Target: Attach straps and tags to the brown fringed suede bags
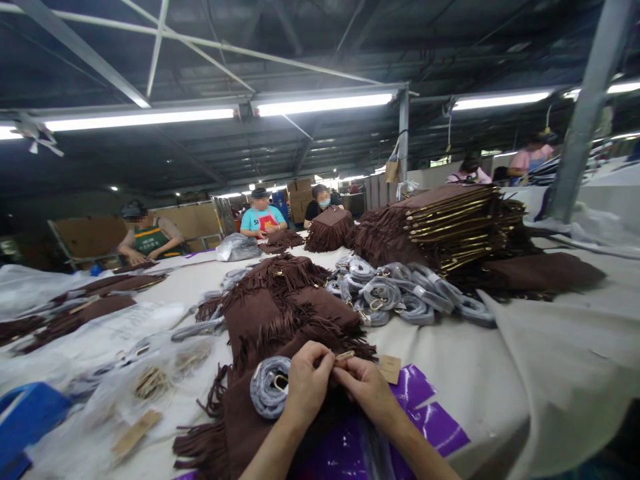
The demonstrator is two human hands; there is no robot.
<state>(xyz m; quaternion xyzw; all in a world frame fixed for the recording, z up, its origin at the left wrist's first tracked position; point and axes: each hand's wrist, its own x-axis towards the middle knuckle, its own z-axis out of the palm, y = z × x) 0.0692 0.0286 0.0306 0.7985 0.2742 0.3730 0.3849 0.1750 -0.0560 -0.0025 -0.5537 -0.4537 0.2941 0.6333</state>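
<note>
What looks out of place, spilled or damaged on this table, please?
Nothing looks clearly spilled or damaged. The wrapped coils form a loose, uneven heap, but the single coil beside the left hand looks neatly wound.

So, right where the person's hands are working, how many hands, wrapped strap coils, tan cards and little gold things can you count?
Hands: 2, left hand and right hand
Wrapped strap coil: 1, beside the left hand
Tan card: 1, beside the right hand
Small gold-coloured piece: 1, at the fingers
Total: 5
</note>
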